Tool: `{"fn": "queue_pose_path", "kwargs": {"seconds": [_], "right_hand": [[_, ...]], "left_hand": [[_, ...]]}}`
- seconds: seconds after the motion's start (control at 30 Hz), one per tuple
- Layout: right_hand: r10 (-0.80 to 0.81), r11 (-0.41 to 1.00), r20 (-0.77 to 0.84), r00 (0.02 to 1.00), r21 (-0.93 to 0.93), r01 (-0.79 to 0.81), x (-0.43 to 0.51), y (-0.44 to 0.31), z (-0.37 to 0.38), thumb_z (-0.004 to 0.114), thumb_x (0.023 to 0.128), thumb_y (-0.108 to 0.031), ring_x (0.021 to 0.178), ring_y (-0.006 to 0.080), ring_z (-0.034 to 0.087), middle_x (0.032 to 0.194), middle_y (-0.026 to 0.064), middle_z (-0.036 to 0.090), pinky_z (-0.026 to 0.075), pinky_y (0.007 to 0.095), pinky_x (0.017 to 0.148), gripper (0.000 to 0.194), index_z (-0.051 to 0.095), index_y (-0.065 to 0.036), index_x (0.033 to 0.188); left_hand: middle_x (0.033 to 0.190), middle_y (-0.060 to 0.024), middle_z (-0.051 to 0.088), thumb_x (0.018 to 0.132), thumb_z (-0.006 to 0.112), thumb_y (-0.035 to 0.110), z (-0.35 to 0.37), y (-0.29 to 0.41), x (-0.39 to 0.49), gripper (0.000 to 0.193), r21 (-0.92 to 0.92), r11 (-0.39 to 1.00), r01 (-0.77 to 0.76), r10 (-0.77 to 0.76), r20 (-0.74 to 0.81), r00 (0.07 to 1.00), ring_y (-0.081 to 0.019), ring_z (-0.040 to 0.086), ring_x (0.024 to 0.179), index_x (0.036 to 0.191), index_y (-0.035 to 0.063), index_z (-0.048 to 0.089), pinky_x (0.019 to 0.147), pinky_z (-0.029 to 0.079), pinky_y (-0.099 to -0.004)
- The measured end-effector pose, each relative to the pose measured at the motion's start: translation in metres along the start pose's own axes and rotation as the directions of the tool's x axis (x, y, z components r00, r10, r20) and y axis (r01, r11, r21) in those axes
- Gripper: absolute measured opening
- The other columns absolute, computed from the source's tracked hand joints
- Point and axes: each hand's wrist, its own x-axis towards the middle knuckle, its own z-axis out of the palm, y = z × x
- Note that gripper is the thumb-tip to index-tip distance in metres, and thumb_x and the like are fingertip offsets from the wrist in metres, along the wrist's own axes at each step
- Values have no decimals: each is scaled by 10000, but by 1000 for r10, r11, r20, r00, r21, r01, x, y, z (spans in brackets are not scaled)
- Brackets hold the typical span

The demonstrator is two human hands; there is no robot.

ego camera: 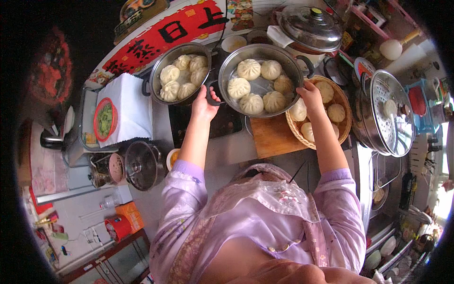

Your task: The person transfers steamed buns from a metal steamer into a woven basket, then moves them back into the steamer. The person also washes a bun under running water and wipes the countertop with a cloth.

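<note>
A round metal steamer pan [227, 62] with several pleated steamed buns [249, 69] in a ring on its base is before me, tilted slightly. My left hand [205, 108] grips its black side handle [212, 98]. On the opposite side, my right hand [312, 96] pinches the pan's rim, below the other black handle [307, 66]. Left of it stands a second metal pan [156, 69], also holding several buns [170, 74]. Under my right forearm is a round wicker basket [345, 122] of buns [336, 113], partly covered by the arm.
A wooden board [271, 136] lies beside the dark cooktop [188, 122]. A lidded steamer pot [386, 117] stands right, another glass-lidded pot [310, 30] behind. Left are a red basket of greens [105, 119] on white cloth [133, 110] and a glass lid [142, 166].
</note>
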Motion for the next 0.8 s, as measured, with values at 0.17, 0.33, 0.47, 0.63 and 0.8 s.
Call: {"fn": "queue_pose_path", "kwargs": {"seconds": [0.17, 0.33, 0.47, 0.63, 0.8], "right_hand": [[-97, 959, -20, 995, -270, 88, 4, 2, -5, 576, 789, -85, 888, 198, 564, 970, 84, 613, 442, 304, 805, 319, 601, 29, 1086], [-445, 601, 99, 890, -704, 379, -11, -30, 26, 668, 758, -197, 1075, 337, 516, 1167, 203, 507, 448, 396, 885, 471, 557, -63, 1196], [-204, 470, 556, 806, -667, 579, -3, -50, 104, 687, 739, -263, 1110, 368, 501, 1198, 201, 475, 464, 419, 888, 558, 519, -126, 1253], [191, -5, 641, 744, -757, 653, 13, -44, 181, 708, 712, -356, 1151, 393, 478, 1329, 174, 378, 457, 446, 909, 734, 395, -181, 1352], [269, -208, 645, 716, -687, 697, 22, -44, 198, 771, 640, -380, 1140, 329, 513, 1281, 128, 431, 484, 403, 867, 774, 430, -188, 1307]], "left_hand": [[586, 46, 439, 884, 546, 471, 8, -1, -3, 403, 47, 997, 53, -51, -44, 998, -80, 408, 508, 895, 69, 568, 534, 372, -238], [642, 21, 505, 903, 547, 422, 2, -5, -2, 362, 79, 997, 4, -3, -3, 1000, -113, 454, 559, 935, 62, 580, 599, 402, -284], [704, -5, 540, 894, 557, 435, -4, -11, 2, 381, 91, 994, -57, 54, 32, 998, -134, 491, 614, 953, 59, 577, 632, 428, -298], [868, -36, 578, 888, 561, 446, -9, -17, -3, 405, 63, 992, -106, 101, 64, 993, -175, 534, 787, 1019, 64, 555, 734, 450, -334], [964, -19, 614, 889, 556, 447, -31, -14, -27, 333, 162, 984, -75, 70, 36, 997, -162, 561, 878, 1016, 140, 582, 777, 450, -337]]}}
